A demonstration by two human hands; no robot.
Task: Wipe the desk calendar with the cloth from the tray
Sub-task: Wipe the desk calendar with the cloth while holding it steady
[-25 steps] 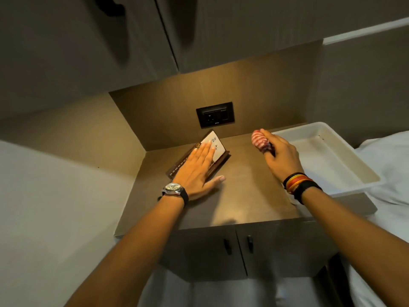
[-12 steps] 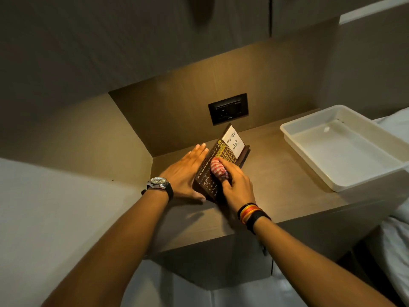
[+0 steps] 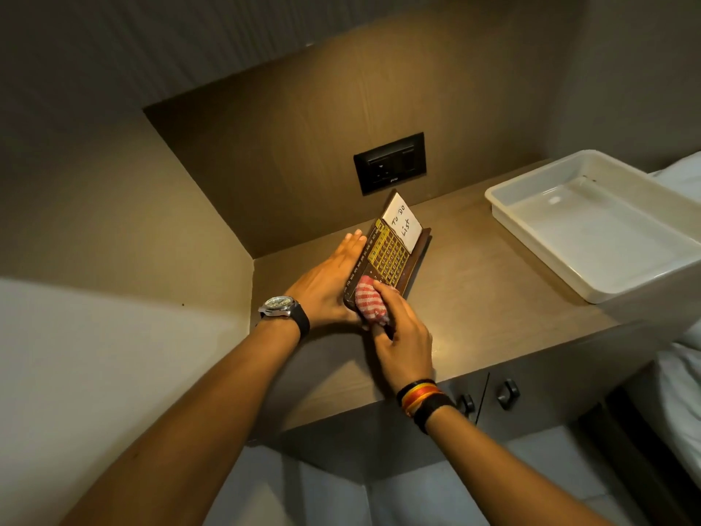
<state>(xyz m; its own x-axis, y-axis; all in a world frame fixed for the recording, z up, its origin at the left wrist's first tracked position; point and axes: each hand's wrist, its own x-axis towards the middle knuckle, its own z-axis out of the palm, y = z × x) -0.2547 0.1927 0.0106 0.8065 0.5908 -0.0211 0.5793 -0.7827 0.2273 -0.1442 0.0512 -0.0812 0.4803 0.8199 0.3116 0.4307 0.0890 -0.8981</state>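
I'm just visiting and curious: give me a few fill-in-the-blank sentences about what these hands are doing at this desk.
1. The right hand presses a red-and-white ____ onto the desk calendar.
2. The left hand steadies the calendar and wears a ____ on its wrist.
3. The white note on the calendar reads "To Do ____".
4. The white tray at the right holds ____.

Missing words: cloth; watch; List; nothing

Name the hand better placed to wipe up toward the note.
Right hand: it already presses the cloth on the desk calendar's near end. The left hand lies flat beside it, bracing.
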